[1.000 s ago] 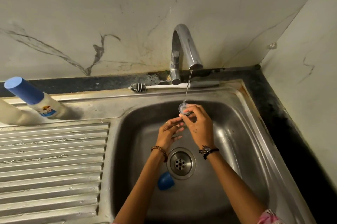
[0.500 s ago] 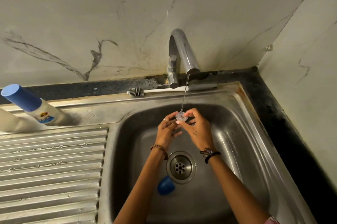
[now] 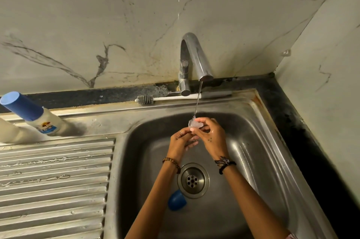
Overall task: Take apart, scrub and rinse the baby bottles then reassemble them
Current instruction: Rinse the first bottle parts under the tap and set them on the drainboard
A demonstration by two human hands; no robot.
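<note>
A small clear silicone teat (image 3: 195,123) is under the thin water stream from the tap (image 3: 194,59). My right hand (image 3: 211,135) pinches the teat from the right with curled fingers. My left hand (image 3: 182,140) is just below and left of it, fingertips curled toward the teat; whether they grip it is unclear. A blue bottle cap (image 3: 176,202) lies on the sink floor beside my left forearm. A baby bottle with a blue cap (image 3: 29,114) stands at the back of the draining board. A bottle brush (image 3: 145,100) lies on the sink's back ledge.
The steel sink basin (image 3: 253,161) has a drain (image 3: 192,180) in the middle, below my wrists. A ribbed draining board (image 3: 54,180) fills the left. Marble walls close the back and right, with a dark counter strip (image 3: 303,141) along the right.
Both hands stayed under the stream, turning the teat between the fingers. The left hand came up closer to the teat. The camera tilted slightly up.
</note>
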